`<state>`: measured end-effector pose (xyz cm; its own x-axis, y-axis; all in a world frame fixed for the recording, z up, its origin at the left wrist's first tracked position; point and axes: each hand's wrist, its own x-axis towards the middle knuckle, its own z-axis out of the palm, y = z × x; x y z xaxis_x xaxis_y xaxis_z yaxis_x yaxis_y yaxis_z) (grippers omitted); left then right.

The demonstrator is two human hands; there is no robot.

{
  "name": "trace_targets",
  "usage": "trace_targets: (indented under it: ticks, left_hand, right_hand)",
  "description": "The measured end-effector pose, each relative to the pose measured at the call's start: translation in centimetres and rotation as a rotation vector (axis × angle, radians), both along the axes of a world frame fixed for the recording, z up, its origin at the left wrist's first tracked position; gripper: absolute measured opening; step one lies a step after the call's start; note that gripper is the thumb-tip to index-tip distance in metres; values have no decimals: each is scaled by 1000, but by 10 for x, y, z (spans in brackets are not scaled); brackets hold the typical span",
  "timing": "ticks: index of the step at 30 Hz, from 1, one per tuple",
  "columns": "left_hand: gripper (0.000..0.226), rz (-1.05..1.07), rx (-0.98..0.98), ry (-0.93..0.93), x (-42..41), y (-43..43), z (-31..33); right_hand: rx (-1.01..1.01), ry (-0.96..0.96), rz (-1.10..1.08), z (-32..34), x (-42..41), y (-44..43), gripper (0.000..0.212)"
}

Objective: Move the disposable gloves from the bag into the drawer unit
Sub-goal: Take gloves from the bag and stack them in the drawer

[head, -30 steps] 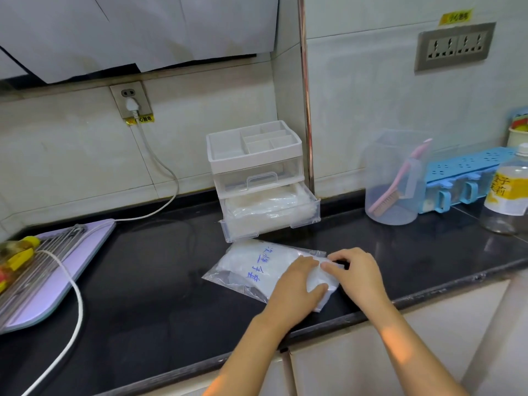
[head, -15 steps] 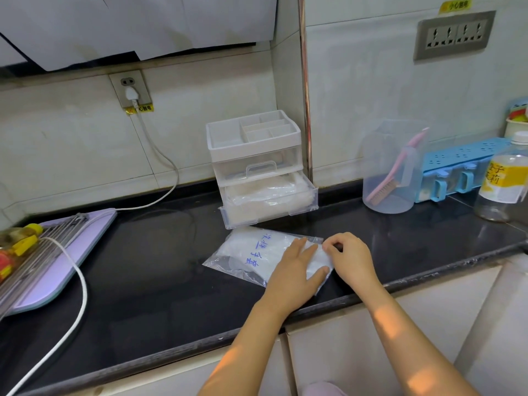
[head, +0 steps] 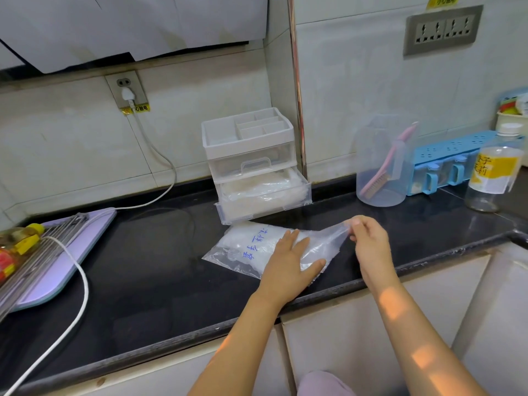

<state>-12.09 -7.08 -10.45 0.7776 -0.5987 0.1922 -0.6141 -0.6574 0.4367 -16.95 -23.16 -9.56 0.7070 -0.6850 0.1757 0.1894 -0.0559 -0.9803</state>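
A person's left grip lay flat, fingers straight, pressing down on a clear plastic bag on the black desk, while the right grip pinched the bag's lifted right edge between thumb and fingertips. The disposable gloves, a whitish crumpled mass, sat inside the bag's left part, beside blue handwriting on the film. The bag lay just in front of a small white drawer unit that stood against the tiled wall. The unit's bottom drawer jutted forward of the one above it, holding a pile of similar whitish film, and its front edge was near the bag's far side.

To the right stood a clear measuring jug with a pink brush leaning inside, then a blue seasoning rack and a bottle with a yellow label. At left, a lilac tray carried a wire rack, with a thick white cable looped over it. A white plug sat in the wall socket behind, its cord trailing down to the desk.
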Motion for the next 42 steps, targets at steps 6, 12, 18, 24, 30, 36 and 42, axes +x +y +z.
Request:
trace_targets:
  ticks: [6, 12, 18, 24, 30, 36, 42]
  left_hand:
    - [64, -1, 2, 0, 1, 1, -1]
    - [65, 7, 30, 2, 3, 0, -3]
    - [64, 18, 18, 62, 2, 1, -2]
    - [50, 58, -336, 447, 0, 1, 20]
    - [103, -153, -839, 645, 6, 11, 67]
    - [97, -415, -799, 751, 1, 14, 105]
    - [21, -326, -789, 815, 7, 17, 96]
  right_hand:
    - [358, 16, -50, 19, -19, -14, 34]
    - [206, 221, 139, 21, -21, -4, 25]
    - [-70, 41, 103, 68, -35, -13, 9]
    - [-577, 193, 545, 149, -55, -18, 17]
    - [-957, 384, 815, 191, -42, -6, 16]
    - [-1060, 464, 1061, 208, -20, 3, 68]
    - [-1061, 409, 982, 205, 2, 5, 61]
